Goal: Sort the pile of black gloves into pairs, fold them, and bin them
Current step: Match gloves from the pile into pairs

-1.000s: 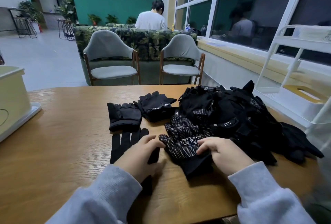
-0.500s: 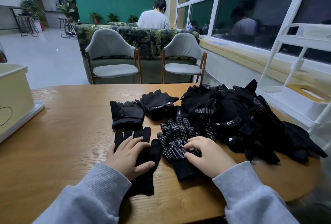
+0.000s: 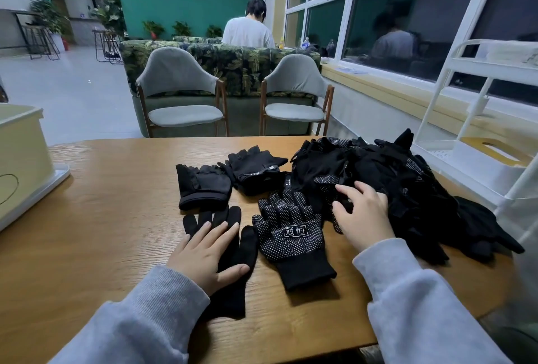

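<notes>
Early stage. My left hand [image 3: 208,256] flat, fingers spread, on plain black knit glove [image 3: 233,250]; right hand [image 3: 364,215] fingers loosely curled, digging in black glove pile [image 3: 393,177]. Dotted black glove [image 3: 291,235] lies single on wooden bench [image 3: 102,232]; two folded black bundles [image 3: 203,186] behind. Cream bin [image 3: 20,154] contents unseen.

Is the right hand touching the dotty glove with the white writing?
No, the right hand reaches into the glove pile, while the dotted glove lies untouched beside it.
</notes>
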Demonstrator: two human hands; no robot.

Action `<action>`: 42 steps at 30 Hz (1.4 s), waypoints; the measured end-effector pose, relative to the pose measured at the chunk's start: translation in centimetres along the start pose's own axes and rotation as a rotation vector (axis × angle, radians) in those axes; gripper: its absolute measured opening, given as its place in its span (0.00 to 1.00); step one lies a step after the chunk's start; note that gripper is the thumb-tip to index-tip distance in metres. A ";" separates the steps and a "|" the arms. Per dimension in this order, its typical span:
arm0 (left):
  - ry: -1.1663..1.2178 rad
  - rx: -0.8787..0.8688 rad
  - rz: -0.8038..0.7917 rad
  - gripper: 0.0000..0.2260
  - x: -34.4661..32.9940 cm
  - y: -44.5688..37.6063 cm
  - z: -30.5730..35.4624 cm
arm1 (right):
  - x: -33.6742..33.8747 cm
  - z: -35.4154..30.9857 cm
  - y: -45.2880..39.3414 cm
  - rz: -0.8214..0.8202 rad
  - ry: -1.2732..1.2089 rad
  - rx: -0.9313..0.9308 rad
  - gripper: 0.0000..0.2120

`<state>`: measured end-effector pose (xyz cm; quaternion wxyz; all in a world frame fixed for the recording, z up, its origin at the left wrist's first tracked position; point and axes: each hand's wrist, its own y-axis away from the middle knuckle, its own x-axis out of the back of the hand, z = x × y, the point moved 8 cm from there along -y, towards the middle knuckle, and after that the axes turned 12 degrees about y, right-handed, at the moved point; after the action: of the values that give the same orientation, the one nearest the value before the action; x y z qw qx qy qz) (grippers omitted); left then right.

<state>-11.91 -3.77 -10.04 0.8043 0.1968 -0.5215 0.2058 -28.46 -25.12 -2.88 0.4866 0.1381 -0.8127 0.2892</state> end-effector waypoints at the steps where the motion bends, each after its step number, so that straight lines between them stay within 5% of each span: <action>1: -0.004 -0.001 0.003 0.63 0.0 0.0 0.0 | -0.2 0.0 -0.3 -0.029 0.018 -0.002 0.19; 8: -0.009 0.003 -0.015 0.64 -0.1 0.1 0.0 | -2.2 0.4 -0.6 -0.138 0.221 -0.043 0.21; 20: 0.072 -0.014 0.041 0.55 0.3 0.4 -0.2 | 1.9 -0.9 0.2 0.259 -0.187 0.067 0.23; 30: 0.127 -0.053 0.122 0.47 0.9 0.5 0.1 | 4.3 -3.8 1.5 0.467 -0.277 0.243 0.21; 36: 0.595 -0.376 0.461 0.24 3.9 0.9 0.6 | 4.6 -6.4 2.0 0.454 -0.301 0.333 0.23; 42: 0.782 -0.486 0.489 0.26 5.2 1.7 2.1 | 2.5 -11.1 3.5 0.334 -0.220 0.505 0.24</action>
<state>-12.45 -2.76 -4.26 0.8899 -0.2146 -0.2453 0.3190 -23.53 -15.49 2.12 0.2921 0.1496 -0.7745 0.5408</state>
